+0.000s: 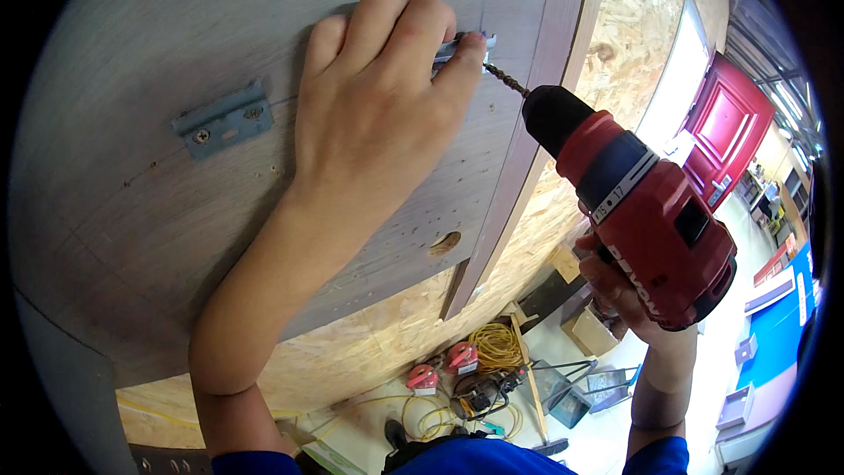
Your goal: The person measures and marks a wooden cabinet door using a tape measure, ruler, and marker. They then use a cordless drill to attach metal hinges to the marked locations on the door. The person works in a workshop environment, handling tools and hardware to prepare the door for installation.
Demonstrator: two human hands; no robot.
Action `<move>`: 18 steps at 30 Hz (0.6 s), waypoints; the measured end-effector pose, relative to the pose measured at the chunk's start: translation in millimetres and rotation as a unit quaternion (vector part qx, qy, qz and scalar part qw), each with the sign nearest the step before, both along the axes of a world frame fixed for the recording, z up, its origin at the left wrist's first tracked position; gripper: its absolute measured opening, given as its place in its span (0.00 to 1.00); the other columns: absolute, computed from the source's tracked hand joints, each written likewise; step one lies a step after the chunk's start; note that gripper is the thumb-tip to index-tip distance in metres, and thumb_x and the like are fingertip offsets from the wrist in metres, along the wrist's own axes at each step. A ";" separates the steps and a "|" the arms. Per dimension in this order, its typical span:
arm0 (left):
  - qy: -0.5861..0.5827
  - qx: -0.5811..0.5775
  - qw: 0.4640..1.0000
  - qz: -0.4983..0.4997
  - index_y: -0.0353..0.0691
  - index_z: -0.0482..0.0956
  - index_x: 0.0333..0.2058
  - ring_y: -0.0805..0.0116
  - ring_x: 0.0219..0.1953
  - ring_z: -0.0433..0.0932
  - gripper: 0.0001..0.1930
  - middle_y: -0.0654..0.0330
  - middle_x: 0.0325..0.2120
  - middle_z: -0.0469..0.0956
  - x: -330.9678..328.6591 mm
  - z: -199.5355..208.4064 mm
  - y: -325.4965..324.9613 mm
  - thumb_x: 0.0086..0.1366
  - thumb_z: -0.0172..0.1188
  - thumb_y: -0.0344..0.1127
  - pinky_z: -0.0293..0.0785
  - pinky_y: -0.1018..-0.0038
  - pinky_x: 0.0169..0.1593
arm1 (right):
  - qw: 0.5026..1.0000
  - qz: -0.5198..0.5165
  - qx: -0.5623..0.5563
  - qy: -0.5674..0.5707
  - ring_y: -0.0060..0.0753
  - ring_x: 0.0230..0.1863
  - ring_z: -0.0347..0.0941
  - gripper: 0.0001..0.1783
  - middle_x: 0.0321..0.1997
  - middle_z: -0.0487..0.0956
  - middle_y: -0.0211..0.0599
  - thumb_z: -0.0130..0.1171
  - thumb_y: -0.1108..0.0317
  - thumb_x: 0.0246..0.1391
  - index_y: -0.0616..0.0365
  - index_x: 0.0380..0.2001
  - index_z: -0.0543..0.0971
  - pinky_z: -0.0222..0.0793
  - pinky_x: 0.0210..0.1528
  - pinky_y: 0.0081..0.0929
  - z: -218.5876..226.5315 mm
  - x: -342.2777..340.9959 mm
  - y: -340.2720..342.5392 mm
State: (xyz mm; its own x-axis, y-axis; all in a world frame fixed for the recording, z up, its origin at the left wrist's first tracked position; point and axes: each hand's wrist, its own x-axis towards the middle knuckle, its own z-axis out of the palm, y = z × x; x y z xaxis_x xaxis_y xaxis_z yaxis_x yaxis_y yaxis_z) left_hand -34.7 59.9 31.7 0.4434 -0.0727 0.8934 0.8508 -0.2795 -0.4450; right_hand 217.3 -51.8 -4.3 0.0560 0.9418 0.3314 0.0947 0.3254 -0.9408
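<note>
My left hand [382, 92] presses a small grey metal bracket [447, 53] against the grey wood-grain panel [193, 246]. Its fingers are curled round the bracket and hide most of it. My right hand [615, 290] grips the handle of a red and black cordless drill [655, 229], which is angled up and to the left. The tip of the twist drill bit [507, 79] reaches the bracket's right end beside my left thumb; whether it has entered the panel I cannot tell. Further left, a similar bracket [230, 123] is fixed to the panel with two screws.
A round hole [446, 244] and several small holes mark the panel. A wooden strip [527, 136] runs along its right side, before a chipboard wall [629, 22]. Below lie a coiled yellow hose [495, 347], a broom [536, 396] and a dustpan [563, 398]. A red door [730, 119] stands at right.
</note>
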 end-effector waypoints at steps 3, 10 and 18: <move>-0.005 -0.003 1.000 0.007 0.53 0.86 0.40 0.69 0.42 0.71 0.16 0.72 0.37 0.74 2.5 1.4 -1.0 0.50 0.72 0.35 0.61 0.67 0.44 | 0.977 0.016 0.118 -0.179 0.31 0.42 0.82 0.29 0.46 0.82 0.42 0.67 0.72 0.53 0.60 0.58 0.70 0.80 0.40 0.25 -16.2 33.3 11.0; 0.005 -0.007 1.000 0.014 0.53 0.86 0.40 0.69 0.42 0.72 0.16 0.72 0.37 0.75 2.4 3.6 -2.8 0.49 0.72 0.35 0.62 0.67 0.44 | 0.988 0.119 0.052 -0.082 0.40 0.58 0.75 0.32 0.62 0.70 0.54 0.55 0.54 0.65 0.59 0.65 0.62 0.78 0.52 0.32 -39.0 65.4 18.8; 0.019 -0.035 0.999 0.026 0.53 0.86 0.41 0.69 0.41 0.71 0.18 0.72 0.37 0.74 7.2 6.8 -15.8 0.49 0.72 0.34 0.62 0.68 0.43 | 0.992 0.124 0.033 0.005 0.41 0.62 0.72 0.29 0.63 0.70 0.51 0.54 0.61 0.64 0.58 0.65 0.62 0.74 0.58 0.34 -29.9 50.0 4.3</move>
